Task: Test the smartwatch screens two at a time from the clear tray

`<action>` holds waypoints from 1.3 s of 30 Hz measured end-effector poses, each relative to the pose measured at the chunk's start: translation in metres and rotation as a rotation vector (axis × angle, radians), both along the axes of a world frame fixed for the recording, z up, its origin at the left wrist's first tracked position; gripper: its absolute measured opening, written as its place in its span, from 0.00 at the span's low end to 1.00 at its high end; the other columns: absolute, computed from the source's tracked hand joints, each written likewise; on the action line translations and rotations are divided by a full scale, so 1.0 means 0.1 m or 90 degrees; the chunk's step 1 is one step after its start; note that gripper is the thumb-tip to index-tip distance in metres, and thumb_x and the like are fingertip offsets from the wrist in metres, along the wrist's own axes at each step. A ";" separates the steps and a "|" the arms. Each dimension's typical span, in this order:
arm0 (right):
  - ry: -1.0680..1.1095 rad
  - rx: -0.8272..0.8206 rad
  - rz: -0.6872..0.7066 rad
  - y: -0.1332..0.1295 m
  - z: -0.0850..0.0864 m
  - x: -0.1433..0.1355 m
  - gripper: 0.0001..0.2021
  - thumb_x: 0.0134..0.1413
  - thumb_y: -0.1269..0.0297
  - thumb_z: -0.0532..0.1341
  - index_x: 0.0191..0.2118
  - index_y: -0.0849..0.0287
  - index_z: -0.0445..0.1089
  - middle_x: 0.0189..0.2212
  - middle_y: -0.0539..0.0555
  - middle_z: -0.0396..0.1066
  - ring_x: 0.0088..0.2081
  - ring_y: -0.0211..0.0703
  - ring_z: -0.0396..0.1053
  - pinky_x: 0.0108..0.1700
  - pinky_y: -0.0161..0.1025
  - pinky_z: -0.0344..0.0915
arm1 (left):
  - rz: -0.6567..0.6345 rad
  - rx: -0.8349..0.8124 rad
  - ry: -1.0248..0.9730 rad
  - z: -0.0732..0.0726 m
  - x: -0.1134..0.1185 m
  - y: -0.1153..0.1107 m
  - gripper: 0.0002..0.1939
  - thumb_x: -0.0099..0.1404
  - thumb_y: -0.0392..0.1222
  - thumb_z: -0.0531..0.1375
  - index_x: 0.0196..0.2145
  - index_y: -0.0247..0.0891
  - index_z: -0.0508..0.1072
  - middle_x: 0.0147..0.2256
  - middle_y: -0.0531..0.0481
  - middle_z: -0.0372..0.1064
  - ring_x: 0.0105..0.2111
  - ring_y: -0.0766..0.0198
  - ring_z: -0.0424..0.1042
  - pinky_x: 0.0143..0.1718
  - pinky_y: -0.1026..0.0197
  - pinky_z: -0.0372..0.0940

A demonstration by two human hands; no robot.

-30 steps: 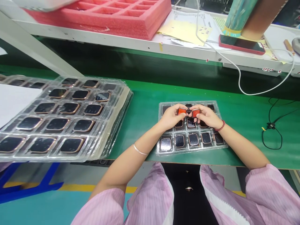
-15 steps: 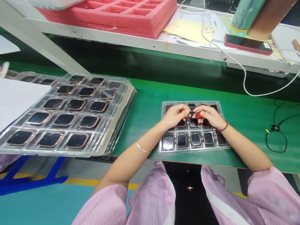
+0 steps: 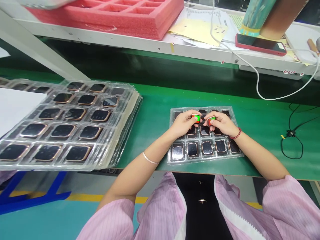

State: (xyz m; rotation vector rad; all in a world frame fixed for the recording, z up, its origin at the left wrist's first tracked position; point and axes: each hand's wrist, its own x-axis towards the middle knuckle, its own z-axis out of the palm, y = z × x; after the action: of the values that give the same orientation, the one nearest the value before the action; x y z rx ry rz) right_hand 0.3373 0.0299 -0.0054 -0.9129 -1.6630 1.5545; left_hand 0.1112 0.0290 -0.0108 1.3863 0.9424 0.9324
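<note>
Over the clear plastic tray of dark square watch bodies (image 3: 203, 148) on the green tabletop (image 3: 155, 120), your left hand (image 3: 183, 122) grips one small square module with a lit red-green screen (image 3: 196, 118); your right hand (image 3: 221, 122) grips another lit module (image 3: 211, 119), just beside it.

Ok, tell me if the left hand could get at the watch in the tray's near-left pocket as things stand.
Probably yes: the watch lies uncovered just below the left hand, but that hand already grips a lit module.
</note>
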 end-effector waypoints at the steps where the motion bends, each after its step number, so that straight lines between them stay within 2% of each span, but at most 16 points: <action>1: 0.000 0.002 0.004 0.00 0.00 0.00 0.14 0.60 0.57 0.66 0.45 0.61 0.71 0.35 0.55 0.79 0.25 0.35 0.72 0.28 0.34 0.74 | -0.002 0.003 -0.001 -0.01 0.00 0.00 0.15 0.63 0.46 0.64 0.45 0.36 0.75 0.39 0.45 0.77 0.29 0.64 0.75 0.26 0.65 0.65; 5: -0.010 0.015 0.009 0.00 0.00 0.01 0.14 0.60 0.58 0.66 0.46 0.60 0.70 0.36 0.55 0.79 0.26 0.35 0.72 0.28 0.34 0.73 | -0.006 0.004 0.001 -0.04 0.00 0.01 0.15 0.62 0.43 0.64 0.46 0.35 0.74 0.40 0.45 0.76 0.29 0.64 0.76 0.27 0.65 0.65; 10: -0.007 0.029 0.013 -0.01 0.01 0.00 0.14 0.58 0.62 0.67 0.47 0.60 0.69 0.37 0.55 0.78 0.27 0.35 0.72 0.29 0.34 0.73 | -0.011 0.016 -0.020 -0.07 0.01 0.02 0.16 0.59 0.36 0.63 0.46 0.35 0.74 0.40 0.45 0.77 0.32 0.63 0.76 0.37 0.59 0.72; 14: -0.024 0.032 0.015 -0.01 0.01 0.00 0.14 0.56 0.63 0.66 0.47 0.60 0.68 0.36 0.55 0.78 0.27 0.35 0.72 0.30 0.34 0.73 | -0.007 0.036 -0.011 -0.09 0.01 0.02 0.17 0.57 0.34 0.62 0.45 0.35 0.73 0.39 0.46 0.76 0.34 0.62 0.76 0.39 0.59 0.71; 20: -0.032 0.080 0.019 -0.02 0.00 -0.01 0.12 0.56 0.65 0.65 0.45 0.59 0.67 0.35 0.54 0.76 0.29 0.38 0.72 0.29 0.34 0.70 | -0.010 0.065 0.026 -0.06 0.01 0.00 0.17 0.56 0.35 0.62 0.45 0.36 0.73 0.38 0.47 0.76 0.39 0.60 0.76 0.40 0.59 0.69; 27: -0.053 0.128 0.019 -0.03 0.01 -0.01 0.12 0.55 0.67 0.64 0.45 0.58 0.66 0.34 0.53 0.74 0.34 0.41 0.75 0.35 0.37 0.71 | 0.009 0.082 0.056 -0.02 0.01 -0.02 0.16 0.56 0.37 0.64 0.44 0.36 0.72 0.40 0.46 0.76 0.38 0.59 0.76 0.42 0.58 0.69; 31: -0.047 0.099 0.023 -0.01 -0.02 0.00 0.15 0.54 0.70 0.63 0.48 0.59 0.65 0.37 0.55 0.75 0.33 0.40 0.74 0.31 0.34 0.70 | 0.008 0.091 0.042 -0.05 0.00 -0.01 0.18 0.55 0.34 0.63 0.46 0.36 0.72 0.42 0.46 0.75 0.41 0.59 0.75 0.42 0.59 0.69; 35: -0.038 0.063 0.019 0.01 -0.06 0.01 0.20 0.54 0.72 0.60 0.53 0.58 0.64 0.46 0.58 0.75 0.33 0.39 0.75 0.26 0.31 0.70 | 0.007 0.058 0.008 -0.10 0.00 0.02 0.21 0.55 0.30 0.61 0.48 0.36 0.72 0.44 0.46 0.74 0.35 0.64 0.76 0.40 0.60 0.70; 39: -0.036 0.072 0.018 0.03 -0.07 0.02 0.21 0.56 0.72 0.58 0.56 0.58 0.63 0.46 0.58 0.75 0.34 0.39 0.76 0.27 0.30 0.71 | -0.005 0.038 -0.012 -0.10 0.00 0.03 0.22 0.55 0.29 0.59 0.49 0.36 0.71 0.43 0.46 0.74 0.31 0.65 0.75 0.39 0.58 0.71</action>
State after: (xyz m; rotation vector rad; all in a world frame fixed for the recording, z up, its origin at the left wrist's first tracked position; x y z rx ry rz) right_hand 0.3392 0.0325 -0.0127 -0.8855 -1.7911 1.4498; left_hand 0.1110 0.0322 -0.0212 1.4285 0.9012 0.9730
